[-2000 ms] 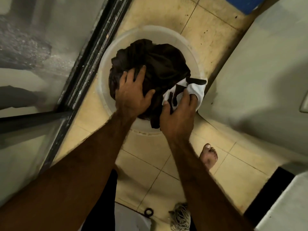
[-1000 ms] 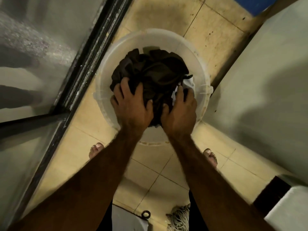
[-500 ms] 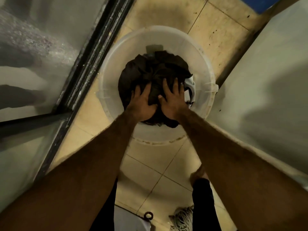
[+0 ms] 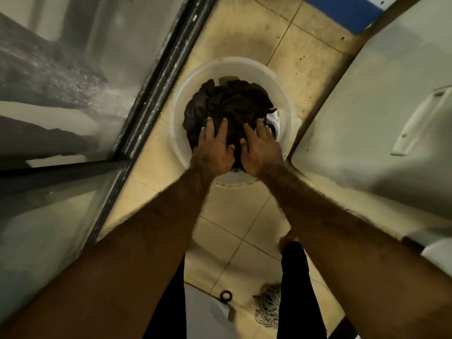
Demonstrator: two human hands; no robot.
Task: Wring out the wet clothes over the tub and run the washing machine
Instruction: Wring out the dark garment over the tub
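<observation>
Tho half under hands [image 4: 213, 150], clothes [image 4: 232, 104] in tub [image 4: 234, 62].

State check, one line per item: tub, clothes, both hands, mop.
tub: upright on the tile floor
dark clothes: bunched in a heap inside the tub
white garment: at the heap's right edge, mostly covered
left hand: fingers straight and spread, pressing on the dark clothes
right hand: fingers straight, pressing on the heap
mop head: lying on the tile floor by the person's legs
</observation>
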